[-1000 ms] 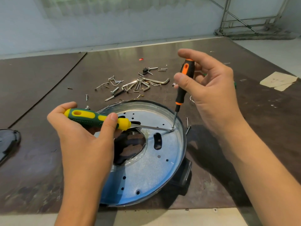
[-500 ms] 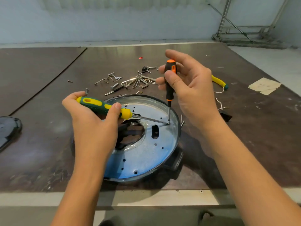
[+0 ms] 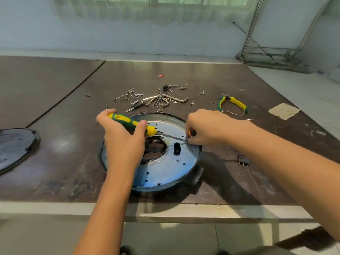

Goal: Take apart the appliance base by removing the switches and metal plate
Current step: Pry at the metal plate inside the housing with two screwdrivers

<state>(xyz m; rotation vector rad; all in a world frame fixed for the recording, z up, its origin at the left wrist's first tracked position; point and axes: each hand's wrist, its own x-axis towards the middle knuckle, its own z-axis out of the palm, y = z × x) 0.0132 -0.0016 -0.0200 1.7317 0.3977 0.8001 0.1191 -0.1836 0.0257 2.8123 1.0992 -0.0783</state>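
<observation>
Plate looks thin, stiff, sharp-edged: take its rim beside your right hand. Your left hand grips the green driver, your right the orange driver.

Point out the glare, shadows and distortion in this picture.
Head view: window light glares on the far table and tints the metal plate blue; dark shadow lies under the right forearm beside the plate; the wide-angle lens tilts the corner rack.
</observation>
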